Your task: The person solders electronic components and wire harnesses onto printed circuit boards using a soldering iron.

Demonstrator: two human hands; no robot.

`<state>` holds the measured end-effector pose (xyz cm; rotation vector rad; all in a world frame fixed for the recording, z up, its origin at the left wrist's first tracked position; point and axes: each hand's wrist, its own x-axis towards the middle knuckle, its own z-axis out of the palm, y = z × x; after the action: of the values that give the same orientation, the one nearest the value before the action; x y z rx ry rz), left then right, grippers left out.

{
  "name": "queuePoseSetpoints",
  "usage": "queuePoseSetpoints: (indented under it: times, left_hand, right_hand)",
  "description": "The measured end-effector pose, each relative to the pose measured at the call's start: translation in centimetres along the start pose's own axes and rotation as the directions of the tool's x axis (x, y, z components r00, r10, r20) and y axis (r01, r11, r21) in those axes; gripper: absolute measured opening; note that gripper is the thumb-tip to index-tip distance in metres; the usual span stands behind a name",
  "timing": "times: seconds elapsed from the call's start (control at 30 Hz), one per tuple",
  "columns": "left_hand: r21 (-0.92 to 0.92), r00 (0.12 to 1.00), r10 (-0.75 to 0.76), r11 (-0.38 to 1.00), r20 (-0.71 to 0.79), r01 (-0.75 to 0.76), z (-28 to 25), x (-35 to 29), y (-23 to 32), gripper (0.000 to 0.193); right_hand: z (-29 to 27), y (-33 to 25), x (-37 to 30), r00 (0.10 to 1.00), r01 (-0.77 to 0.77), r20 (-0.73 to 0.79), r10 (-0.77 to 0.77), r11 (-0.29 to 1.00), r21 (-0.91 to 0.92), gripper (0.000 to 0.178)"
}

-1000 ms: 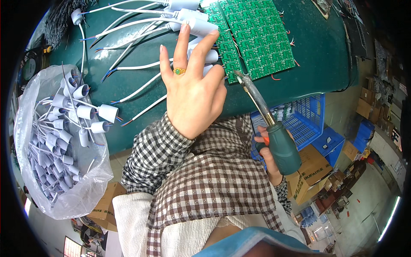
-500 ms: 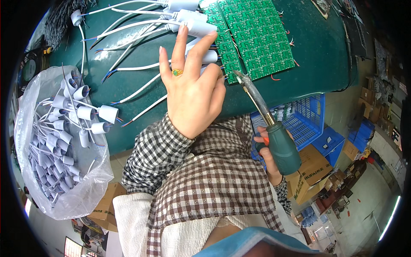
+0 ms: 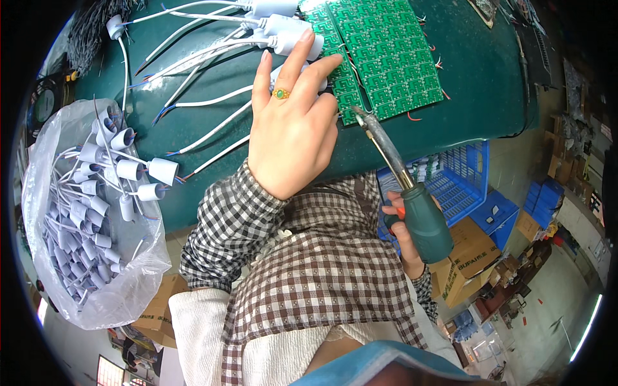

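Observation:
My left hand lies over several white lamp holders with white cords. Its outer fingers stretch across them, a fingertip touching one holder. Index finger and thumb are curled together beside the lower left edge of a green circuit board panel; whatever they pinch is hidden. My right hand grips a soldering iron with a dark green handle and a red part by the fingers. The iron's tip is at the panel's lower edge, close to the left hand's fingers. Thin wires run along the panel's slot.
A clear plastic bag full of white lamp holders is at the left of the green table. Below the table edge stand a blue crate and a cardboard box. A bundle of grey wires lies far left.
My left hand has shifted slightly right, its outer fingers now lower on the holders. The holder under the fingertips and its cord have moved down. The soldering iron stays almost still.

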<state>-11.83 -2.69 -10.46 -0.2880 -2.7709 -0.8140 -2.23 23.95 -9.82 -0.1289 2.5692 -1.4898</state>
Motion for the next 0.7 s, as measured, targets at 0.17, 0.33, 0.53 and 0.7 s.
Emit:
queuePoseSetpoints:
  times: [0.17,0.33,0.53,0.7]
  left_hand:
    - [-0.017,0.997,-0.025,1.0,0.069,0.026,-0.2,0.0,0.0,0.008]
    - [-0.016,0.997,-0.036,0.999,0.07,0.038,-0.2,-0.1,0.0,0.008]
    - [-0.008,0.996,-0.04,0.999,0.08,0.041,-0.2,-0.1,0.1,0.007]
    - [-0.009,0.996,-0.043,0.999,0.084,0.044,-0.2,0.0,0.1,0.007]
  right_hand:
    - [0.6,-0.9,-0.3,0.988,-0.129,-0.051,0.142,0.971,0.202,0.071]
    - [-0.5,0.2,-0.1,0.998,0.014,0.064,-0.011,0.999,-0.04,0.07]
    - [-0.5,0.2,-0.2,0.997,-0.041,0.064,0.042,0.999,-0.024,0.067]
    - [0.1,-0.4,0.2,0.998,-0.04,0.058,0.04,0.999,-0.001,0.064]
